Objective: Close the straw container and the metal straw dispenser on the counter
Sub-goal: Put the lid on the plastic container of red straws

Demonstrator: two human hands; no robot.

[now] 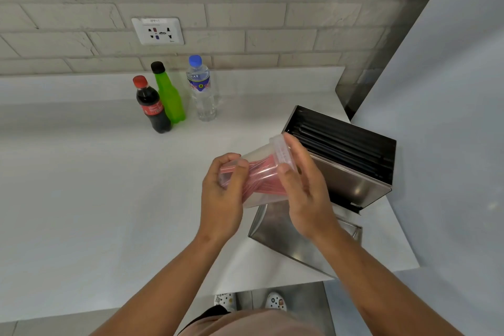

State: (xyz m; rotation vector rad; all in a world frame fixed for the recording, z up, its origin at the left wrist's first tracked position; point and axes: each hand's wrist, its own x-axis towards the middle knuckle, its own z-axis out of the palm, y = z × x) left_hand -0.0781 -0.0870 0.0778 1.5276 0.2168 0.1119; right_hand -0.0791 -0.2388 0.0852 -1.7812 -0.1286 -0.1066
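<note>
A clear plastic straw container (259,172) full of red-and-white straws is held tilted above the white counter (95,185). My left hand (223,194) grips its base end. My right hand (300,188) wraps its upper end, where a translucent lid (279,144) sits at the mouth. Just behind stands the metal straw dispenser (351,177), open at the top with black straws (343,144) lying inside. Its metal lid (275,229) lies flat on the counter below my right wrist.
Three bottles stand near the brick wall: a cola bottle (151,106), a green bottle (169,95) and a water bottle (201,90). A wall socket (157,31) is above them. A grey panel (436,117) bounds the right. The counter's front edge is near my body.
</note>
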